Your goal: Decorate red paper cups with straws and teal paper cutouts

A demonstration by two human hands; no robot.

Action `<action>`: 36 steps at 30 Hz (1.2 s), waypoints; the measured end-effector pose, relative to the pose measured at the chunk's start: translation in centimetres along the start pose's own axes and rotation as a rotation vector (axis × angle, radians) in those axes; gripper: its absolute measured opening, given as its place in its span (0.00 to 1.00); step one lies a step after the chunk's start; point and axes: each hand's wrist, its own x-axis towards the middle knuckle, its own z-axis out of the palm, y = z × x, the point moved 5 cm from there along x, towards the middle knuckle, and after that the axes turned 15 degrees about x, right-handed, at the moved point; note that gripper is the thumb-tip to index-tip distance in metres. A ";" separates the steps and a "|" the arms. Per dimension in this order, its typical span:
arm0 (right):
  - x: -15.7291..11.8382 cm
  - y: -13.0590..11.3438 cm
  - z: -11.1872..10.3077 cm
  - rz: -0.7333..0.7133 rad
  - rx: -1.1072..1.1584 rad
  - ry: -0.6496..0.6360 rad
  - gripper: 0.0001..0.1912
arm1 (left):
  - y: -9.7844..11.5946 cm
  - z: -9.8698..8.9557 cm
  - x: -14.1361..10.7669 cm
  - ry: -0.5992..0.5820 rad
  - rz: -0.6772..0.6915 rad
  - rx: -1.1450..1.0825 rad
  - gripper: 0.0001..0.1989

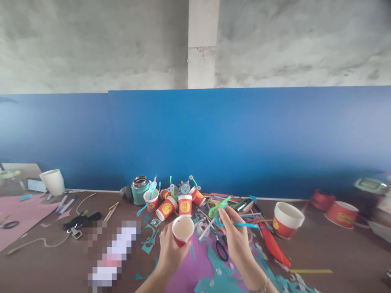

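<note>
1. Brown tabletop [61, 266], overlaid by a purple sheet [191, 272] beneath the held paper cup [183, 228], which serves as landmark.
2. Left hand [169, 249]: thumb and fingers clamped around the paper cup, its mouth uppermost and uncovered; the side hold presumably keeps it steady.
3. Right hand [238, 238], right of the paper cup: thumb and fingertips together on a green straw [224, 202], a pinch suited to fine control. A blue straw [249, 225] crosses behind the fingers; its exact contact is hidden.
4. Scissors [217, 246], right of the paper cup, dark handles towards the person, probably for easy reach.
5. Upright printed cup [185, 205], just beyond the paper cup; a tilted printed cup [166, 208] lies to its left, perhaps propped by its neighbours.
6. Blue partition [195, 142], beyond the paper cup, backing the tabletop.
</note>
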 end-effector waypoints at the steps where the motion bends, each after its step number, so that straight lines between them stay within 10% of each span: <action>1: -0.2 -0.7 0.9 -0.079 -0.027 -0.069 0.17 | 1.1 0.0 -0.1 -0.008 0.069 -0.040 0.26; 6: -1.8 -2.2 3.7 -0.411 -0.266 -0.302 0.11 | 5.0 0.4 -1.3 0.011 0.188 -0.223 0.27; 13: -2.9 -1.0 5.1 -0.515 -0.473 -0.597 0.11 | 4.6 1.1 -2.0 0.012 0.151 -0.204 0.30; 25: -2.9 -0.3 4.7 -0.550 -0.505 -0.583 0.10 | 3.5 1.9 -2.1 -0.040 0.016 -0.254 0.33; 36: -3.4 0.2 5.4 -0.579 -0.661 -0.749 0.10 | 3.4 1.5 -2.0 -0.094 0.166 -0.321 0.31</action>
